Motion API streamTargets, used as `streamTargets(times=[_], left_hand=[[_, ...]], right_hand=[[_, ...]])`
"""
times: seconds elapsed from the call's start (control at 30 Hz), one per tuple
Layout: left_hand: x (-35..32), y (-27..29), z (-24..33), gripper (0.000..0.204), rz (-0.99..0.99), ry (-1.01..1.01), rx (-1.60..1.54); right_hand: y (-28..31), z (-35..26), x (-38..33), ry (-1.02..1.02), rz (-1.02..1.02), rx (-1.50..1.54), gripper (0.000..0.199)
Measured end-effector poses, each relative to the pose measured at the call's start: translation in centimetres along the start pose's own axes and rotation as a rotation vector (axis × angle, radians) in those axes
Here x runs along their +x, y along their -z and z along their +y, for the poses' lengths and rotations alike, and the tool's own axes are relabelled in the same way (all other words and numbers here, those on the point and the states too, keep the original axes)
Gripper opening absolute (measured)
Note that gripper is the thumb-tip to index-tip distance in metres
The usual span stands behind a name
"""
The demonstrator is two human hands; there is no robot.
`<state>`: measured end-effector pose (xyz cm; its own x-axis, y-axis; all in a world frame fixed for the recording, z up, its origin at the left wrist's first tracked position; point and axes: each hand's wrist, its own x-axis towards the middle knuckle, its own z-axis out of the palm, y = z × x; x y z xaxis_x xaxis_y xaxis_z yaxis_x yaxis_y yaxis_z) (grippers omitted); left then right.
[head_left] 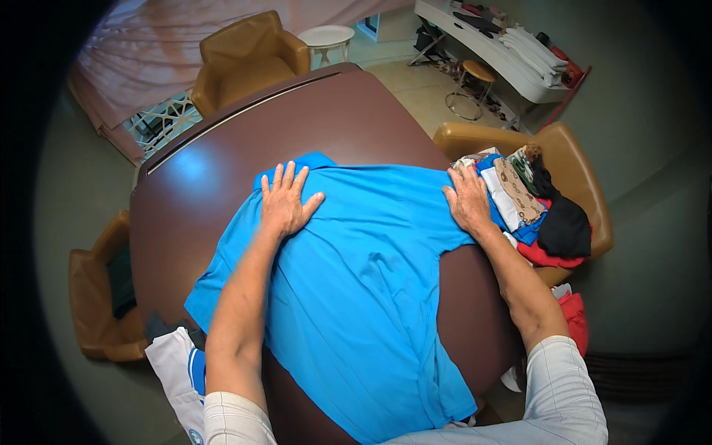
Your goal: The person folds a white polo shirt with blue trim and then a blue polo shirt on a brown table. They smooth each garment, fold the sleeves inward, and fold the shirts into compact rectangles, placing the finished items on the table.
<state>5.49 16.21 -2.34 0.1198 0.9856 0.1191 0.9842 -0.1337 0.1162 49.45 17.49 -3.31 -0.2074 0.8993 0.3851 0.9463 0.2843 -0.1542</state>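
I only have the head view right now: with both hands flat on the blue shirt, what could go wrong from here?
1. The blue shirt hangs over the near edge of the table; its weight could drag it off if the left hand and right hand lift.
2. The right hand lies close to the clothes pile on the chair; a sweep that way might snag or topple it.
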Motion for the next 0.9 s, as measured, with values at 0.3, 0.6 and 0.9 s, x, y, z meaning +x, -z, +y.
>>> streamTargets(times=[0.3,0.6,0.9], left_hand=[[-10.3,2.2,2.7,0.072,0.222,-0.201,-0.071],[-37.7,4.0,11.8,0.047,0.230,0.026,-0.258],[-50.7,6.7,19.0,0.056,0.220,0.295,-0.366]], right_hand=[[8.6,-10.5,-13.3,0.111,-0.041,0.470,0.036],[16.5,-14.6,-26.1,0.179,-0.557,0.622,0.035],[18.3,-16.9,-33.3,0.170,-0.376,0.400,0.038]])
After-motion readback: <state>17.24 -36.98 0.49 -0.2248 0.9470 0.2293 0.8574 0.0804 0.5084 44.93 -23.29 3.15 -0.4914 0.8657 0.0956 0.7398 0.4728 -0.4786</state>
